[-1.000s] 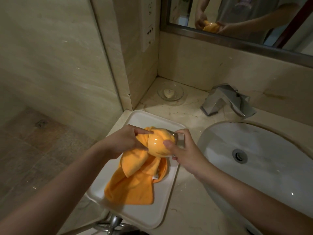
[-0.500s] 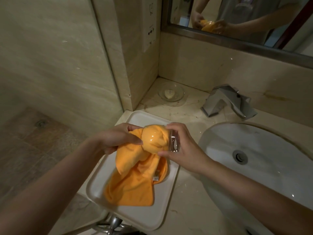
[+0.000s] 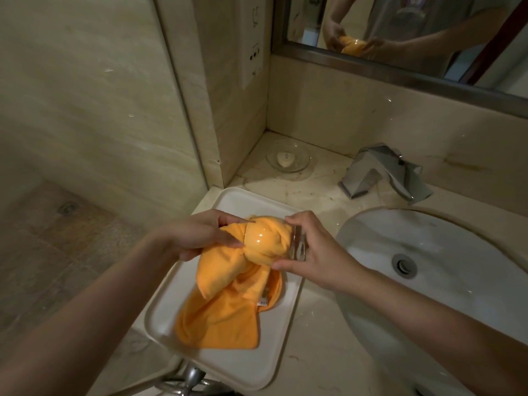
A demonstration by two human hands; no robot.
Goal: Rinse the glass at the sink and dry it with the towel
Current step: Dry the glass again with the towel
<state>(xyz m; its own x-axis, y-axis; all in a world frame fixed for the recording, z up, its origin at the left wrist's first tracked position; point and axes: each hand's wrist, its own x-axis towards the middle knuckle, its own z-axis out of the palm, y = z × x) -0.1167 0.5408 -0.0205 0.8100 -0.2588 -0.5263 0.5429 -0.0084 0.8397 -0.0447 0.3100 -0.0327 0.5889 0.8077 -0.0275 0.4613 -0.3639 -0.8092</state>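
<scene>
While I watch from the head view, the biggest thing I see is the white sink [image 3: 445,270], filling the lower right of the frame, its drain showing and its basin bare. Left of it, at lower centre, a white tray [image 3: 228,364] lies on the marble counter [image 3: 311,338], just beside the sink's rim. An orange towel [image 3: 225,318] spills onto the tray — its lower end lies there in folds, its upper end is stuffed into the glass. At upper right the mirror [image 3: 400,32] shows both hands and the towel reflected. Below it, right of centre, stands the chrome tap [image 3: 383,172], and a clear soap dish [image 3: 288,159] sits in the counter's back corner. My left hand [image 3: 200,238] is closed on the bunched towel at the mouth of the glass. My right hand [image 3: 317,255] grips the glass [image 3: 271,241] by its thick base — held on its side above the tray, mid-frame.
</scene>
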